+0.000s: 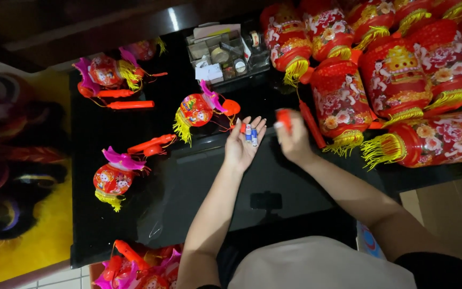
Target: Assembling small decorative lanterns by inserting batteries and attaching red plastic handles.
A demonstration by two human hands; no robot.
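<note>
My left hand (243, 144) is palm up over the black table (135, 214), with two small batteries (251, 134) lying across its fingers. My right hand (292, 138) is closed around a red plastic piece (284, 119), just right of the left hand. A long red lantern handle (312, 124) lies beside the right hand. A small red lantern (197, 111) with a pink bow and yellow tassel lies just left of the left hand.
Several large red flowered lanterns (397, 80) with yellow tassels crowd the table's right side. Small lanterns (112, 179) and red handles (130, 105) lie at left. A clear organiser tray (225, 53) of small parts stands at the back. More lanterns (140, 267) pile near the front edge.
</note>
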